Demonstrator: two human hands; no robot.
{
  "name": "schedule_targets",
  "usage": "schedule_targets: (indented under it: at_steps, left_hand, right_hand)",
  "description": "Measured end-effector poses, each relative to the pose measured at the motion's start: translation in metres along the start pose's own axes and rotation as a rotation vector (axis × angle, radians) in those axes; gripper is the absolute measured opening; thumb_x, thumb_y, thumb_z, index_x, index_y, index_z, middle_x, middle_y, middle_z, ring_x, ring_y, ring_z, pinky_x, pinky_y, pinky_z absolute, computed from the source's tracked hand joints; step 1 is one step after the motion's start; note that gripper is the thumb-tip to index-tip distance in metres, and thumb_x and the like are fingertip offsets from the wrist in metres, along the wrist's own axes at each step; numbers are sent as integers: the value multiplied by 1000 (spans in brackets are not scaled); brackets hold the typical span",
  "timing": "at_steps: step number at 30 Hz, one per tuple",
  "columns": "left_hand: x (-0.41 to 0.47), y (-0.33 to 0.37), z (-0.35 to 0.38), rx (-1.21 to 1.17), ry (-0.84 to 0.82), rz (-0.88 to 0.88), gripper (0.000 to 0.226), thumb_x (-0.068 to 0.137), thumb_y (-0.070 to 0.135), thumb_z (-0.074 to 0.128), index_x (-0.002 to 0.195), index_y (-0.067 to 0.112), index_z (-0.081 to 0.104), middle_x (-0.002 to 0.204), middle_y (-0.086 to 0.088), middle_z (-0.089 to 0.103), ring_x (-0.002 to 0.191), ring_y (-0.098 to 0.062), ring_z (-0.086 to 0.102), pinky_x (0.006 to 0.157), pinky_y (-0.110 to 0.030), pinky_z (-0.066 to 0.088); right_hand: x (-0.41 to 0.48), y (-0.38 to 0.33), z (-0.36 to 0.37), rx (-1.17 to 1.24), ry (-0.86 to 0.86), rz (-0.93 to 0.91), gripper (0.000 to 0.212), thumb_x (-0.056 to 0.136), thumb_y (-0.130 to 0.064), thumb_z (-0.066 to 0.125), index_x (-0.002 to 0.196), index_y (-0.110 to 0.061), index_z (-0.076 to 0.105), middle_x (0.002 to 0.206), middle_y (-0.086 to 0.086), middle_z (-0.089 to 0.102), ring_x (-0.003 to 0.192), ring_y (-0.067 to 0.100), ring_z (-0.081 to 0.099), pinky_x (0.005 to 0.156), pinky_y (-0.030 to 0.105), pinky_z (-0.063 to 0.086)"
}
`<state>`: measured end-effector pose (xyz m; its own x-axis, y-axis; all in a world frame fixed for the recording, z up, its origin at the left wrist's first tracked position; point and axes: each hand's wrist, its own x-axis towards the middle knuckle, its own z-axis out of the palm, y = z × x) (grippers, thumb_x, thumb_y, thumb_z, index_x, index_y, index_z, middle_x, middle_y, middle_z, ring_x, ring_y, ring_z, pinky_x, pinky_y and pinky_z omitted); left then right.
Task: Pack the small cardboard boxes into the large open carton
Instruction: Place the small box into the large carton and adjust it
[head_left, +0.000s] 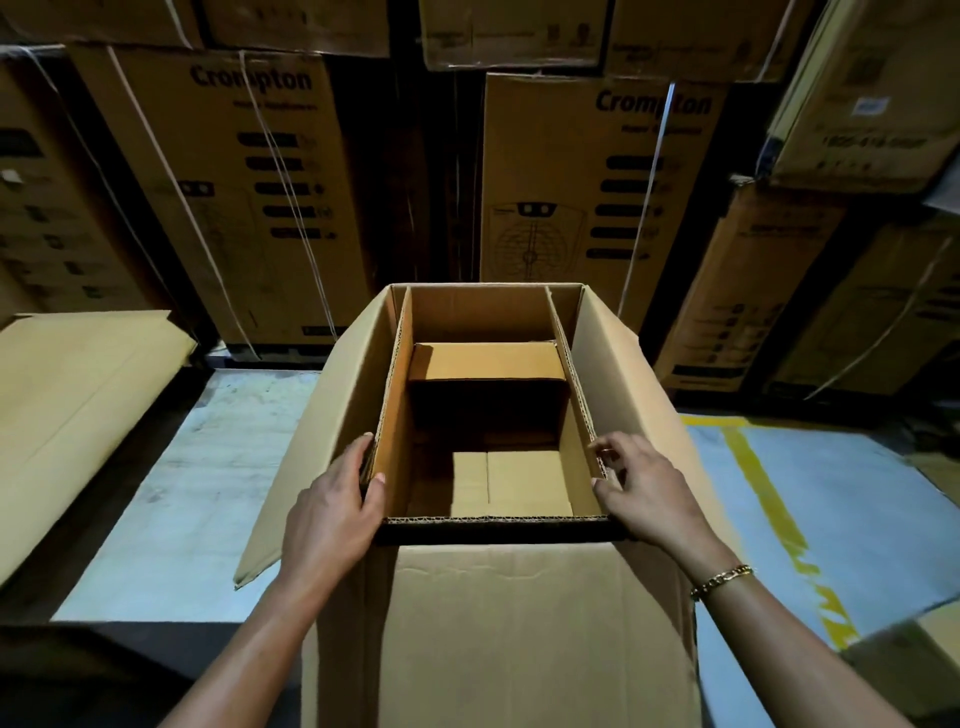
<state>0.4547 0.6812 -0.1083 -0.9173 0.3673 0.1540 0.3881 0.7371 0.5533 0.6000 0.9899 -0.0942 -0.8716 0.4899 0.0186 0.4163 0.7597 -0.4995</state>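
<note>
A large open carton (498, 613) stands in front of me with its flaps folded outward. Inside it, a small cardboard box (485, 364) sits against the far wall; the bare carton floor (511, 483) shows nearer to me. My left hand (332, 514) grips the carton's left wall near the front corner, thumb inside and fingers outside. At the front right corner my right hand (641, 491) pinches the right wall's edge between thumb and curled fingers. A gold bracelet is on that wrist.
Tall printed cartons (597, 176) are stacked in a wall just behind the open carton. A flat cardboard sheet (78, 405) lies at the left. Pale floor (171, 509) shows on both sides, with a yellow painted line (769, 499) at the right. Another box corner (914, 660) sits at lower right.
</note>
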Motion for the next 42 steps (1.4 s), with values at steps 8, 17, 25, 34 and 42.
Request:
schedule_targets:
  at_steps: [8,17,25,34,42]
  left_hand:
    - [19,5,0,47,17,-13,50,102,48,49,147,26,47,140,-1,62,115,-25,65,89,-44,56]
    - [56,-4,5,50,-256,-126,75,96,49,61,158,29,24,161,-1,37,136,-28,51,107,-47,46]
    - [122,-8,16,-34,-399,-166,84,94,50,63,161,28,18,165,-3,32,146,-26,39,116,-49,38]
    - [225,8,32,-75,-332,-189,67,97,37,59,156,30,28,155,-5,48,135,-31,50,110,-43,43]
    - [283,1,44,-142,-334,-256,66,101,33,54,158,36,22,149,-8,52,129,-32,55,108,-49,46]
  right_hand:
    - [3,-6,-1,38,-1,47,27,89,-39,71,107,-32,52,98,-12,60,91,15,58,70,31,37]
    - [26,-10,-10,-129,-86,59,54,88,-53,67,132,-37,40,123,-14,58,111,19,62,81,36,50]
    - [100,-53,-4,-563,-51,-190,69,90,-48,65,150,-28,38,156,0,39,144,23,35,119,39,30]
    - [257,-83,67,-876,-316,-182,51,96,-36,66,140,-16,51,139,9,58,131,28,53,109,42,42]
    - [321,-42,76,-971,-383,-14,56,91,-39,64,143,-22,51,143,5,55,133,27,50,108,44,36]
